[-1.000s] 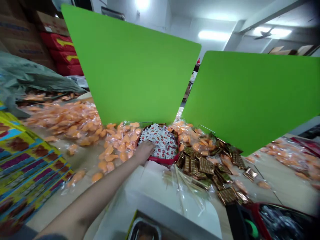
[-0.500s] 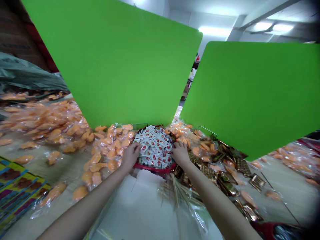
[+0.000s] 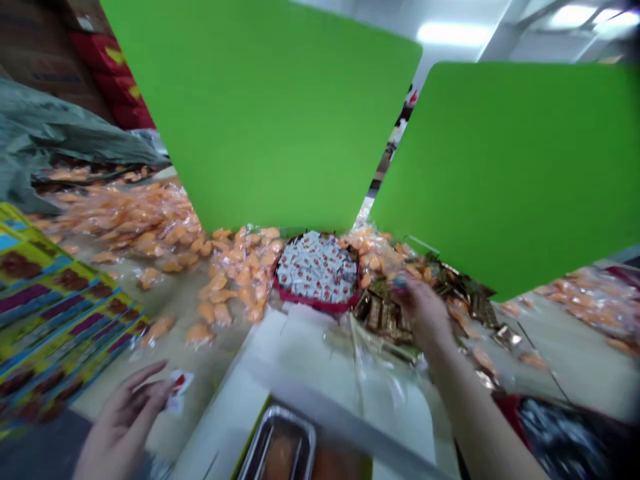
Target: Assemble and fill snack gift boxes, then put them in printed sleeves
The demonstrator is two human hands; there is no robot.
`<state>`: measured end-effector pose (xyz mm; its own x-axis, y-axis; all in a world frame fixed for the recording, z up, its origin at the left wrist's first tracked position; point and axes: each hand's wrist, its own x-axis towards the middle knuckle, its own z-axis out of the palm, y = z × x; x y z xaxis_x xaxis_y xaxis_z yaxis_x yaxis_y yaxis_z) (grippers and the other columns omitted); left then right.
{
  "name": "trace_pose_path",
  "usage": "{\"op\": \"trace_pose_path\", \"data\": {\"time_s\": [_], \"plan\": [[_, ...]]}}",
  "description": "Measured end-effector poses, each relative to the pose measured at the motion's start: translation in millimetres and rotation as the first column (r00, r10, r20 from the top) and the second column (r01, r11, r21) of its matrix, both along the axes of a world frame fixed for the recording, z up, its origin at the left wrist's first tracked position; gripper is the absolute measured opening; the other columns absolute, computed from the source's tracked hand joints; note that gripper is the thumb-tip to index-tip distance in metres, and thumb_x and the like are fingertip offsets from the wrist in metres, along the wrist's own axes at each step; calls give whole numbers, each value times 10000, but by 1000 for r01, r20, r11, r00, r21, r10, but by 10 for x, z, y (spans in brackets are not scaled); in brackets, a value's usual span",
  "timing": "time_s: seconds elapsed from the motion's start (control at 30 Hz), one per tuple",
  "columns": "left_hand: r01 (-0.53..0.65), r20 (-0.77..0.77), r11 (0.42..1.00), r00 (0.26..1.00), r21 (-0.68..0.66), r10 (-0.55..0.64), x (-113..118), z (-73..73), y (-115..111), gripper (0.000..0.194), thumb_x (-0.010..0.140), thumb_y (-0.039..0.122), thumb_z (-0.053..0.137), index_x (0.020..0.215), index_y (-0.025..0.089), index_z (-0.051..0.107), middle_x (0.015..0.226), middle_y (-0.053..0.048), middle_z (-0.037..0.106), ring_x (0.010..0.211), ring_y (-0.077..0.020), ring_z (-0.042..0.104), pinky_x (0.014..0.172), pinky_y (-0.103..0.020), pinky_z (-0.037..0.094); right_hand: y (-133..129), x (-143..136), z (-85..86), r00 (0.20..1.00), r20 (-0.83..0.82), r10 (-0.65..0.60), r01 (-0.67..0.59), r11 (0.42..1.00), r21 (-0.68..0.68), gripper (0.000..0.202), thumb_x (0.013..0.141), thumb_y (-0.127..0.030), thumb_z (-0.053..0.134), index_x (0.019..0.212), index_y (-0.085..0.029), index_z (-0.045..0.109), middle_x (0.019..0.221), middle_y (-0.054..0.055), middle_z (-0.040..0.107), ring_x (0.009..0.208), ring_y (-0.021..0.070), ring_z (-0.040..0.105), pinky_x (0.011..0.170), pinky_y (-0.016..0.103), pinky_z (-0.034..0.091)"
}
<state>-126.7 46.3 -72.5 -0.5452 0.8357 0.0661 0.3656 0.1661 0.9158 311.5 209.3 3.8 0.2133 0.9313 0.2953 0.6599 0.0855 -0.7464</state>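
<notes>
My left hand's fingers pinch a white sachet above the desk; it juts rightward past their tips, long axis slanting away and slightly right. My right hand, blurred, is beside brown packets; I cannot tell its grip.

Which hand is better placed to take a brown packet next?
Probably the right hand: it is close to the brown packets, though blur hides whether it holds anything. The left hand is farther off, holding a white sachet.
</notes>
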Motion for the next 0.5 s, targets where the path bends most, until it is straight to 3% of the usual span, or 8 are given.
{"op": "trace_pose_path", "data": {"time_s": [0.07,0.1,0.17,0.23,0.3,0.4,0.43,0.5], "plan": [[192,-117,981,974,-12,-192,213,175,-232,376,754,521,604,984,224,614,813,-15,697,731,-192,660,645,-282,544,-764,156,185,985,-169,-38,45,998,36,461,863,-574,235,785,-247,552,634,27,548,541,150,526,521,303,445],[319,-200,947,926,-33,-319,353,230,-313,303,793,488,575,933,225,633,843,-24,702,763,-192,657,695,-300,536,-1152,189,260,942,-335,5,25,996,85,373,834,-585,373,708,-271,530,557,4,487,483,138,480,470,284,413],[562,-346,821,755,-98,-557,659,247,-424,206,847,400,536,897,239,655,885,-22,710,832,-192,647,854,-369,482,-1849,99,330,904,-413,108,-58,990,131,348,766,-588,529,575,-298,515,441,-11,415,393,135,422,387,270,373],[698,-427,693,579,-180,-695,936,171,-502,159,875,315,521,929,258,659,916,-4,715,887,-187,636,987,-447,373,-2350,-209,248,917,-345,198,-248,963,-108,253,758,-514,600,607,-312,609,513,21,566,470,169,543,425,288,449],[744,-463,624,478,-240,-747,1122,75,-562,148,883,279,527,965,272,650,942,15,713,927,-182,626,1040,-498,289,-2606,-611,26,930,-277,244,-335,870,-360,196,797,-441,579,775,-281,690,754,50,699,684,205,651,583,316,533],[790,-503,578,421,-205,-755,1132,-6,-561,173,890,309,527,1023,285,635,1028,4,682,999,-191,596,1032,-496,307,-2667,-947,-320,960,-152,234,-274,893,-356,295,830,-424,505,958,-230,685,890,62,708,813,211,654,721,332,530],[788,-515,597,454,-149,-727,1063,-7,-512,198,898,317,509,1052,276,626,1067,-14,663,1024,-200,583,1012,-477,345,-2654,-923,-377,974,-90,207,-225,912,-344,308,837,-430,482,939,-222,684,872,65,704,801,209,649,719,329,522],[718,-519,695,586,-24,-623,858,35,-318,274,904,329,476,1135,227,584,1144,-63,608,1089,-235,543,953,-443,420,-2612,-692,-374,992,44,119,-94,925,-367,337,842,-461,452,836,-206,673,780,67,683,717,201,630,645,311,500]]}}
